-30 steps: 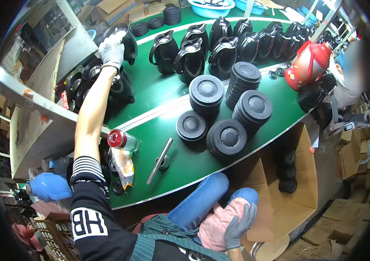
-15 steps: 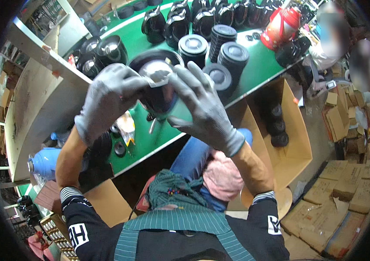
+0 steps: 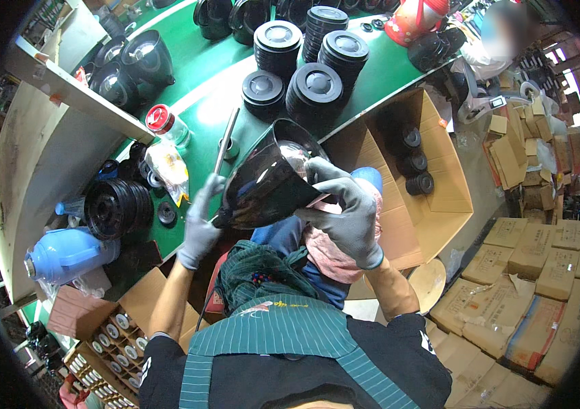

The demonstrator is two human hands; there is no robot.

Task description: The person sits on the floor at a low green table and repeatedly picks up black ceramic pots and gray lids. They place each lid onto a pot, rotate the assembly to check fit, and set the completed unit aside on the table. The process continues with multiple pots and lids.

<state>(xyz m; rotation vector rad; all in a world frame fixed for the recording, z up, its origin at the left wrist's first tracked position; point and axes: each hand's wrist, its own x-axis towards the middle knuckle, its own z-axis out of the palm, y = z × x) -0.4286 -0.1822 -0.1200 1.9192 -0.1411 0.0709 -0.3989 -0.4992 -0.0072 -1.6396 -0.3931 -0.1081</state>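
Several cartons (image 3: 540, 273) are printed; right hand (image 3: 349, 217) holds casing (image 3: 259, 185).

Green worktable (image 3: 385, 68); grey floor (image 3: 487, 194)

A glossy black jug (image 3: 262, 187) is gripped on its right side by the gloved right hand (image 3: 341, 215). The gloved left hand (image 3: 201, 221) is held beside it, at a metal rod (image 3: 230, 133) (whether grasped cannot be told). Black lids (image 3: 314, 83) are stacked beyond, on a green table (image 3: 187, 48).
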